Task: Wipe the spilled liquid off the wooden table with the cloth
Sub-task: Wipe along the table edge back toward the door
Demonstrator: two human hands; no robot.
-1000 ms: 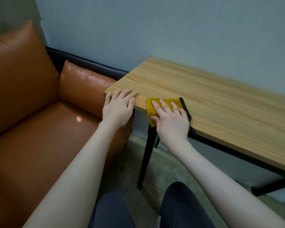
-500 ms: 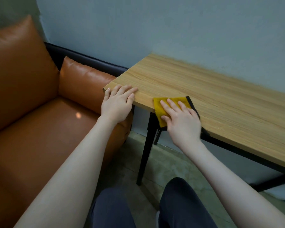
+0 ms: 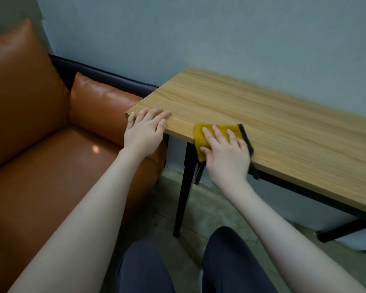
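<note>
Both hands flat: my left hand [image 3: 145,134] braces the counter [image 3: 262,123] corner, my right hand [image 3: 225,153] presses the cloth [image 3: 201,134] at the near edge. Cloth looks soft, light; palm pressure should suffice, no pinch.

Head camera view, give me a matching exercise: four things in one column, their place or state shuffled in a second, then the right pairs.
1. yellow cloth with black trim
2. left hand
3. right hand
4. orange leather sofa

A. flat on the wooden table's left corner
B. beside the table's left end
C. pressed onto the cloth
D. draped over the table's near edge

Pairs: 1-D, 2-A, 3-C, 4-B
</note>
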